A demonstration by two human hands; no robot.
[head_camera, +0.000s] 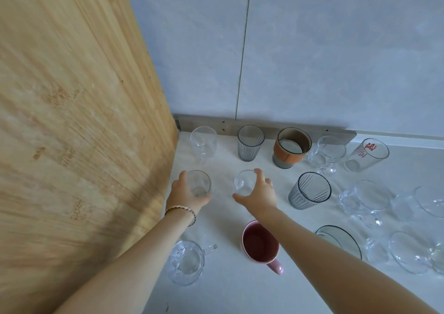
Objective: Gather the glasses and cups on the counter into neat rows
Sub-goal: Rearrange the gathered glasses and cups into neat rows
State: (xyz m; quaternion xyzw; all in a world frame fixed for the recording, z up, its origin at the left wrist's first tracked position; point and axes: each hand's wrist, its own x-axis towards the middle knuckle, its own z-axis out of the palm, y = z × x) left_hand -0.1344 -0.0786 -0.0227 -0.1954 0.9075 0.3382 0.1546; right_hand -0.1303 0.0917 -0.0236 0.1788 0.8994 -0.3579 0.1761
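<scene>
The left hand curls round a small clear glass beside the wooden panel; the right hand grasps a second clear glass close by, both low on the counter. A second row looks under way before the stemmed glass; next, I'd say, line them up with the grey ribbed glass

Tall wooden panel at left; grey tiled wall behind white counter

One small clear glass tumbler, upright, gripped by left fingers. A matching clear tumbler, upright, held under right fingers. A ribbed grey glass stands beyond both sets of fingertips; a pink ceramic mug sits behind them.
</scene>
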